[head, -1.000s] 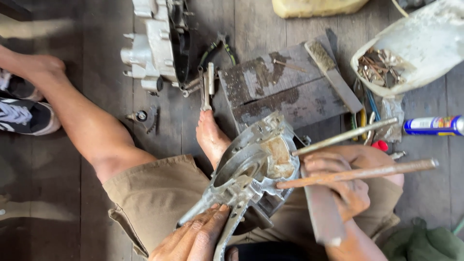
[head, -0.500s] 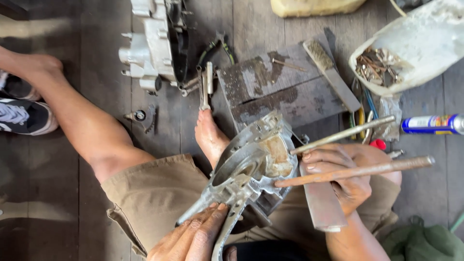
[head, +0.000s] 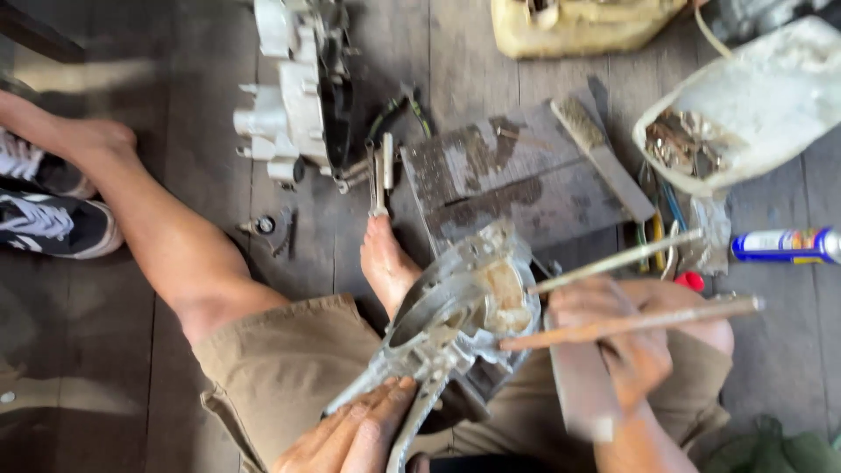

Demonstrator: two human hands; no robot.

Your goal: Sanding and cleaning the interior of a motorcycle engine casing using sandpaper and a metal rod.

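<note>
I sit on a wooden floor with a grey metal engine casing (head: pixel 460 320) propped on my lap. My left hand (head: pixel 355 434) grips its lower end. My right hand (head: pixel 626 337) holds two long thin rods (head: pixel 631 320), one wooden and one pale, whose tips touch the open side of the casing. A flat metal blade (head: pixel 583 390) lies under my right hand. My bare foot (head: pixel 385 263) rests just behind the casing.
A larger white engine block (head: pixel 298 96) lies at the back. A stained wooden board (head: pixel 508 180) with a brush (head: pixel 600 153) sits mid-floor. At right are a white tub of metal scraps (head: pixel 745 114) and a spray can (head: pixel 788 245). Shoes (head: pixel 48 219) lie far left.
The rods in my right hand have shifted slightly against the casing. The casing and my left hand stay where they were.
</note>
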